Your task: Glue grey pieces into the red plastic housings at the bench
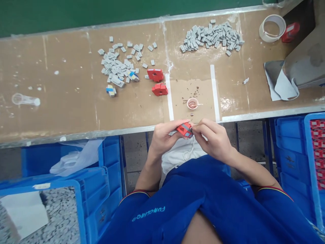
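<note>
In both hands, above the workbench's front edge, is a red block with grey pieces set in it (185, 130). My left hand (165, 137) grips its left side. My right hand (213, 137) pinches a thin pale stick (195, 125) against it. A small cup of pinkish liquid (192, 103) stands on a cardboard mat (190, 98) just beyond my hands. Further left lie two red blocks (155, 75) (159, 89), loose grey pieces (114, 64), and a small blue-and-yellow-marked piece (110, 90). Another grey pile (210, 37) lies at the back.
A blue crate of grey pieces (61, 217) sits low at the left, and a blue crate of red parts (317, 149) sits at the right. A tape roll (272, 28), a red object (290, 32), and a clear plastic scoop (25, 100) rest on the bench.
</note>
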A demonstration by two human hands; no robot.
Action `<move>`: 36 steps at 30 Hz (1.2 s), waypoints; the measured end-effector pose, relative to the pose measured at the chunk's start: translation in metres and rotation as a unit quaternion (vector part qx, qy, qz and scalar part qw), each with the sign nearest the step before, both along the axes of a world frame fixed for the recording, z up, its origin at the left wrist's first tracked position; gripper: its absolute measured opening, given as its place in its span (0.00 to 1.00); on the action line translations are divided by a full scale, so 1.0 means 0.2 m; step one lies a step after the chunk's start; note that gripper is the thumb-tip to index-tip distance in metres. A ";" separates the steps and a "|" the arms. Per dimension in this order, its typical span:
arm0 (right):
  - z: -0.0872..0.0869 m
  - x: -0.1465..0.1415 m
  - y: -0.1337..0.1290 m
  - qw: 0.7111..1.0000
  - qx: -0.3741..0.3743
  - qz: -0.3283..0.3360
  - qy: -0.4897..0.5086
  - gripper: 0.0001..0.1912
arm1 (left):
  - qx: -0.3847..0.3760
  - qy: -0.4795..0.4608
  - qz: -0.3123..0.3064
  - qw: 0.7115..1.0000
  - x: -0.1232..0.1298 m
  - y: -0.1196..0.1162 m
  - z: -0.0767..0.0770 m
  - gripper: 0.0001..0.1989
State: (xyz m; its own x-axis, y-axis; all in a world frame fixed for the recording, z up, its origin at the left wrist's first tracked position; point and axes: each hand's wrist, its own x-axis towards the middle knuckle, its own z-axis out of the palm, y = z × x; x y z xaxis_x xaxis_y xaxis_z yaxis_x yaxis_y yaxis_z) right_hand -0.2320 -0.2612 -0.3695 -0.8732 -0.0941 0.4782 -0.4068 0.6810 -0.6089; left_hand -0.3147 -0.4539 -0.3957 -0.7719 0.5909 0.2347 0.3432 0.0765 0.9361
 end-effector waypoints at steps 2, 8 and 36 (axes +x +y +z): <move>-0.03 -0.01 0.01 0.998 -0.065 0.017 -0.012 0.06 | 0.035 -0.001 -0.026 0.999 -0.03 0.00 -0.01 0.16; -0.06 -0.04 0.00 0.992 -0.122 -0.014 -0.025 0.07 | 0.081 -0.082 0.015 0.993 0.03 0.02 -0.07 0.29; -0.02 -0.05 -0.07 0.986 -0.151 -0.066 0.021 0.12 | 0.105 0.045 0.122 0.986 0.13 0.09 -0.06 0.23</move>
State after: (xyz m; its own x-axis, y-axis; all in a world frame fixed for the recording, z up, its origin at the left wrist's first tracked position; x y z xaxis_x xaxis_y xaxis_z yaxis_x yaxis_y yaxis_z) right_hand -0.2422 -0.2744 -0.3740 -0.8467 0.1715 0.5037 -0.3564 0.5200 -0.7762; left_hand -0.2881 -0.4351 -0.4078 -0.8558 0.3208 0.4058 0.4210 -0.0239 0.9067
